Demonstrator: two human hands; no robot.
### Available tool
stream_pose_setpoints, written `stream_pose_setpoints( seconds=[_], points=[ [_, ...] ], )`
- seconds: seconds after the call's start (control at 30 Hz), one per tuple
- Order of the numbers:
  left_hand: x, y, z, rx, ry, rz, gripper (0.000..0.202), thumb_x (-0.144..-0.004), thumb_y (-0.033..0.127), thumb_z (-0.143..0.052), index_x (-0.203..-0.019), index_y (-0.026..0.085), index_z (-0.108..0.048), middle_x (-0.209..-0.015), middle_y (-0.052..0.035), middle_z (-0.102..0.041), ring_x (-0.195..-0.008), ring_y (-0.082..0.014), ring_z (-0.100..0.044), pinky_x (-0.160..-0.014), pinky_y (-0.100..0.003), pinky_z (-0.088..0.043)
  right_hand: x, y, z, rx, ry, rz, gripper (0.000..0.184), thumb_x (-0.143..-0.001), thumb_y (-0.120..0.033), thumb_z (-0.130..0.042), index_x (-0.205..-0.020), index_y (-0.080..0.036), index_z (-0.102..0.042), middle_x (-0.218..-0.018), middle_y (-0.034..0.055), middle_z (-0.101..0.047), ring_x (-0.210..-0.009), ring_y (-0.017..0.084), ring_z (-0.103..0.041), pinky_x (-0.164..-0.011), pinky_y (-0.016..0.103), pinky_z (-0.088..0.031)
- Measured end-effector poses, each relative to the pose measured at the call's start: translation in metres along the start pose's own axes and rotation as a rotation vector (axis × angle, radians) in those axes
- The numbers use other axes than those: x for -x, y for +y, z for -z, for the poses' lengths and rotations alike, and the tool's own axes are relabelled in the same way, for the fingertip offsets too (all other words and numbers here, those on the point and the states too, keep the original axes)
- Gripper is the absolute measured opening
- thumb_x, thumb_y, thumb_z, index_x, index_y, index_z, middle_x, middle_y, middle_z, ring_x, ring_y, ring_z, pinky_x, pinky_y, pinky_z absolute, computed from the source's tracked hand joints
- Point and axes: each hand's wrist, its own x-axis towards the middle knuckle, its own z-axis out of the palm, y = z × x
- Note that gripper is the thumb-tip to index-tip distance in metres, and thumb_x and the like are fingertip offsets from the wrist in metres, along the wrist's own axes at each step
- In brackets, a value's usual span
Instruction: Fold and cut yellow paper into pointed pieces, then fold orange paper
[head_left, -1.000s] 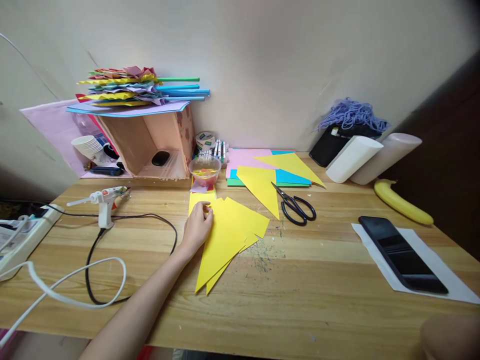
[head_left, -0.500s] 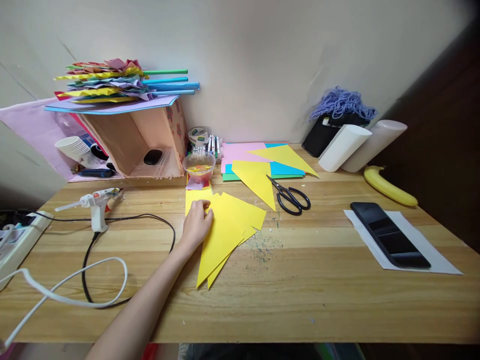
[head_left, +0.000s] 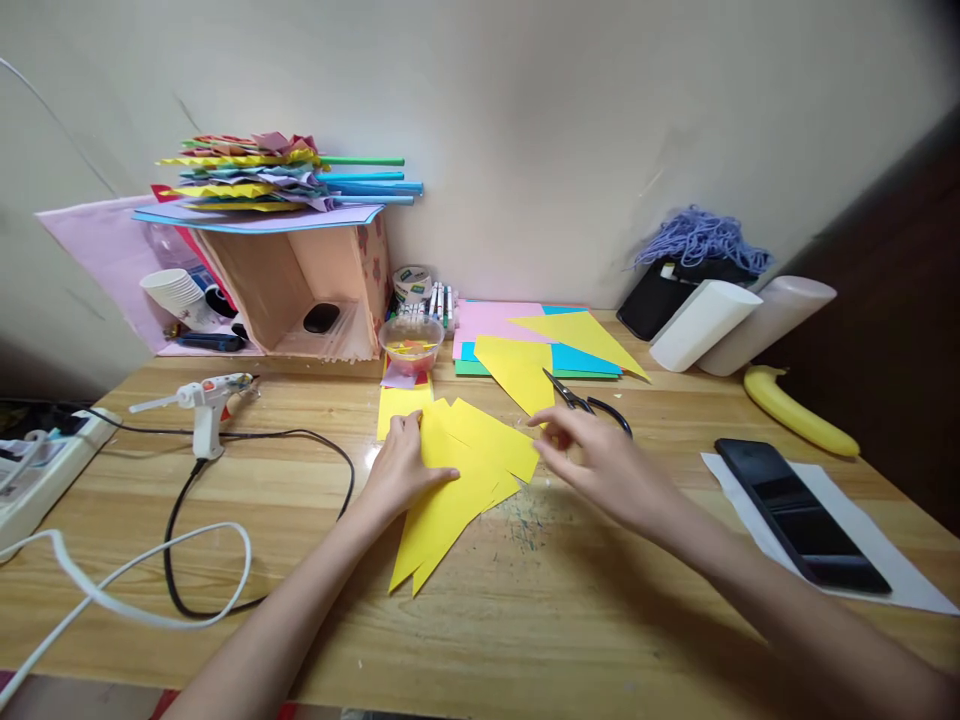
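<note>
My left hand (head_left: 401,462) grips the left side of a stack of cut yellow paper (head_left: 469,455), its thumb lying on top and its fingers at the upper left edge. The sheets overlap unevenly, with pointed ends toward the table's front. Just right of the stack hovers my right hand (head_left: 589,455), slightly blurred, fingers loosely bent and apart with nothing visible in them. Behind it, black-handled scissors (head_left: 576,400) are partly hidden. Two more yellow pieces, a near one (head_left: 521,370) and a far one (head_left: 592,335), rest on or against coloured paper sheets (head_left: 495,320).
At left are a hot glue gun (head_left: 206,420), looping cables and a power strip (head_left: 52,470). A cardboard box (head_left: 367,290) holds up paper flowers (head_left: 247,175). A plastic bowl (head_left: 412,345) stands behind the stack. Paper rolls (head_left: 705,325), a banana (head_left: 799,410) and a phone (head_left: 799,510) occupy the right.
My right hand has come in from the right to beside the yellow stack. My left hand's thumb has spread out over the top sheet. The view has shifted slightly.
</note>
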Motion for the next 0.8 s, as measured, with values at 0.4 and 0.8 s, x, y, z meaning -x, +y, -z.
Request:
stream_pose_setpoints(
  seconds=[0.4, 0.8],
  points=[
    [-0.012, -0.015, -0.01, 0.538, -0.052, 0.184, 0.079, -0.061, 0.032, -0.069, -0.128, 0.018, -0.03, -0.088, -0.0068, -0.065, -0.079, -0.0223, -0.063, -0.066, -0.032, -0.047, -0.022, 0.037, -0.058, -0.19, -0.09, -0.108, 0.035, -0.072, -0.034, -0.06, -0.103, -0.019, -0.053, -0.08, 0.0008, -0.057, -0.074, 0.018, -0.055, -0.069, 0.03, -0.041],
    [-0.025, -0.016, 0.022, 0.735, 0.144, 0.215, 0.044, -0.066, 0.049, -0.058, -0.088, 0.012, -0.059, -0.086, -0.0078, -0.066, -0.075, -0.0215, -0.059, -0.061, -0.028, -0.044, -0.019, 0.038, -0.057, -0.237, 0.001, 0.037, 0.031, -0.085, -0.036, -0.046, -0.112, -0.022, -0.047, -0.088, 0.0039, -0.053, -0.083, 0.019, -0.051, -0.075, 0.032, -0.042]
  ],
)
